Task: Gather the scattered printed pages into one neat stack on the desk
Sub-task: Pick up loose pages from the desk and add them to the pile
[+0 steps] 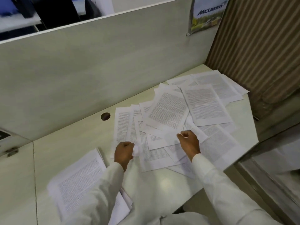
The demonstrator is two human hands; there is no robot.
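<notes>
Scattered printed pages (186,114) lay overlapping from the centre toward two o'clock on the pale surface (162,182), while a gathered stack (78,179) sat at seven o'clock. The left hand (123,154) pinched one sheet's corner in curled fingers; the right hand (189,142) gripped another sheet's edge.

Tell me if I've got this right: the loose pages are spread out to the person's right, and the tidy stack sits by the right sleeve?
Not quite. The head view shows the stack by the left sleeve; the loose pages are indeed spread out to the right.
</notes>
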